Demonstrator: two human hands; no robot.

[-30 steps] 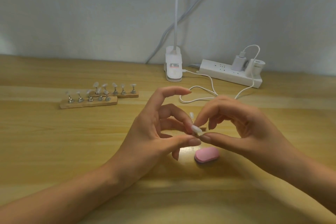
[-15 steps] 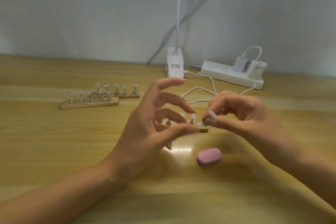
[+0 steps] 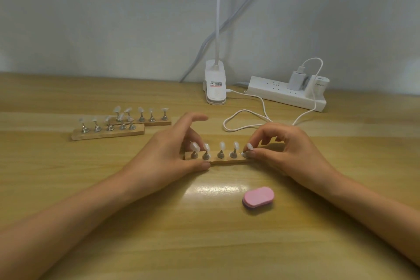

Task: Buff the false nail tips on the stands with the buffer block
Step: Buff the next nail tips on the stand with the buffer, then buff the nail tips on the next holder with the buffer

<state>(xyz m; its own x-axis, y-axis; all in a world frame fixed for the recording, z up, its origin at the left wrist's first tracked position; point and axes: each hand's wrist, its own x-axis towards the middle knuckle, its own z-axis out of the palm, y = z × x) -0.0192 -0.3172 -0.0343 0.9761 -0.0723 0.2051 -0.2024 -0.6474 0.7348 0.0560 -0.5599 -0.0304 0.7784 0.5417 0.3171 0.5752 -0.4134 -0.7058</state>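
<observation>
A wooden strip (image 3: 223, 161) with several metal holders, each carrying a clear false nail tip (image 3: 221, 144), lies at the table's centre. My left hand (image 3: 168, 154) holds the strip's left end, thumb along the front edge and fingers behind, index finger raised. My right hand (image 3: 288, 150) pinches the rightmost holder (image 3: 246, 153) with its nail tip at the strip's right end. The pink oval buffer block (image 3: 259, 196) lies flat on the table, in front of my right hand and apart from both hands.
Two more wooden strips with nail tips, a nearer strip (image 3: 106, 135) and a farther strip (image 3: 156, 123), sit at the back left. A white clip lamp base (image 3: 215, 88), a power strip (image 3: 284, 95) and a looped white cable (image 3: 245, 118) lie along the wall.
Both hands have come down to the table. The holder with its nail tip that my right hand held in the air now stands at the strip's right end, and my left hand has taken the left end.
</observation>
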